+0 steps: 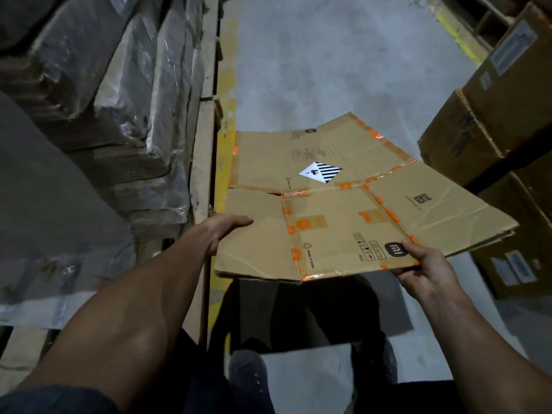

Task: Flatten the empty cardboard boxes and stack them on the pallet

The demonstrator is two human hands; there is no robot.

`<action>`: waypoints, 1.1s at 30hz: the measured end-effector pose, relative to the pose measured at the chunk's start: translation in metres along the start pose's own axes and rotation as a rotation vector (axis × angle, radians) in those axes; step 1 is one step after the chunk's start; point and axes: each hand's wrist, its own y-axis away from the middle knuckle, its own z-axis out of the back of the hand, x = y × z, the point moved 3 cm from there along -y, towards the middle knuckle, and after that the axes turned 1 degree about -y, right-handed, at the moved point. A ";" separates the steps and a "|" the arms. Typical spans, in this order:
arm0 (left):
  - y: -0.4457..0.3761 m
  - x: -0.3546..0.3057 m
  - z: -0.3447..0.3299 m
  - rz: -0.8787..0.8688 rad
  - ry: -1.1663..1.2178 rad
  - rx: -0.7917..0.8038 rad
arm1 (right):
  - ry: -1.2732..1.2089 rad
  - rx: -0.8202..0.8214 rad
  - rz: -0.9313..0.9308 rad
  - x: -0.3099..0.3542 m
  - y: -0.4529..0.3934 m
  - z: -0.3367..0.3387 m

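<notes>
Two hands: left hand (222, 231) and right hand (424, 265) grasp flattened box (343, 204), fingers curled round its edges.
Advice: keep it level; pallet (203, 162) probably at left.

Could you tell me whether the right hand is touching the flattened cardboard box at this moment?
Touching. In the head view the right hand pinches the near right edge of the flattened cardboard box, thumb on top beside the printed logo and fingers underneath.

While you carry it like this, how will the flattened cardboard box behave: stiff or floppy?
Probably floppy: the flattened cardboard box bends along its taped creases, its far panels angled differently. Likely light, since the left hand and right hand hold only its near edges. The loose right flap may sag or swing.
</notes>
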 end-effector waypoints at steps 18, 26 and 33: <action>0.038 -0.074 -0.006 -0.291 -0.554 -0.393 | 0.116 -0.127 0.130 0.053 0.073 -0.047; 0.208 -0.161 -0.007 -0.335 -0.362 -0.373 | 0.000 -0.054 -0.052 0.156 0.190 -0.091; 0.338 -0.225 -0.019 -0.531 -0.187 -0.525 | -0.130 0.095 -0.153 0.244 0.259 -0.141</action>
